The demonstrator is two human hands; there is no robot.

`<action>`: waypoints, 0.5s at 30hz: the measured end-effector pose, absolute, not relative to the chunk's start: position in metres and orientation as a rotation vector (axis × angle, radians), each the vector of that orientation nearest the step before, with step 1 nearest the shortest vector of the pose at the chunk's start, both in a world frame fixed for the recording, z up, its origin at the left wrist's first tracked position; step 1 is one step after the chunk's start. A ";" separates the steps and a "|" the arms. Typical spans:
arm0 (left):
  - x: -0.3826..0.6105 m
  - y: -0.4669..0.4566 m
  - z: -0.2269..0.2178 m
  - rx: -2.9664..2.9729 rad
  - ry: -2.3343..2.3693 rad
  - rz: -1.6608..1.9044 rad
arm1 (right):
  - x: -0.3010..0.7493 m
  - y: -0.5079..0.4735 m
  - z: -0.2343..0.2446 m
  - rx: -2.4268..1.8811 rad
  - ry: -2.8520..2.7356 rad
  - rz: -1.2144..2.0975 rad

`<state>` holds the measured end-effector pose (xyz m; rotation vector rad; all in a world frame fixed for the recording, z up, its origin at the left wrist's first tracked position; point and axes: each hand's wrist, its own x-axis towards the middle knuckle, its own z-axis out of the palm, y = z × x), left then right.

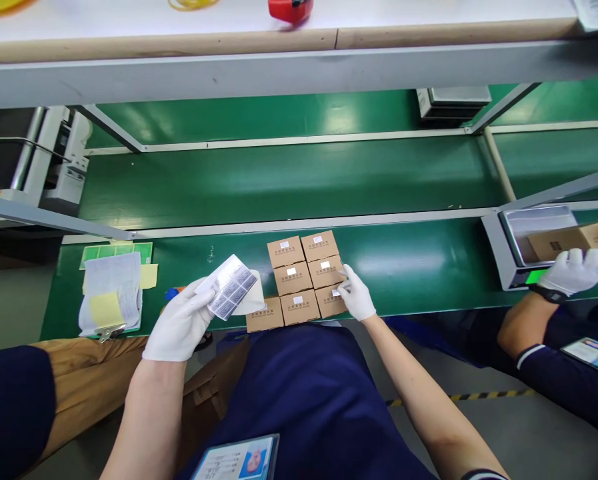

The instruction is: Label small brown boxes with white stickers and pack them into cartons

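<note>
Several small brown cardboard boxes [299,277] lie in rows on the green bench, most with a small white label on top. My left hand [181,323], in a white glove, is closed on a sheet of printed labels [231,288] held up to the left of the boxes. My right hand [356,293], also gloved, pinches a small white label [335,293] against the top of the nearest right box [330,301]. The nearest left box [265,316] shows no label.
A clipboard with papers and yellow notes [111,297] lies at the left on the bench. At the right, a co-worker's gloved hand [573,270] rests by a metal tray [533,233] holding a brown box [573,240]. A green conveyor belt [289,180] runs behind. A shelf [279,40] hangs overhead.
</note>
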<state>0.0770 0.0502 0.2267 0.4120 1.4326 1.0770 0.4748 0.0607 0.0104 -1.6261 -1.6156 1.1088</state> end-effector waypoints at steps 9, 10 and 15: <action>0.063 0.045 0.223 0.432 1.425 1.052 | 0.468 0.063 0.008 -1.549 -1.749 1.133; 0.064 0.045 0.222 0.429 1.424 1.053 | 0.468 0.063 0.008 -1.547 -1.755 1.134; 0.065 0.048 0.222 0.410 1.434 1.049 | 0.466 0.065 0.009 -1.567 -1.763 1.145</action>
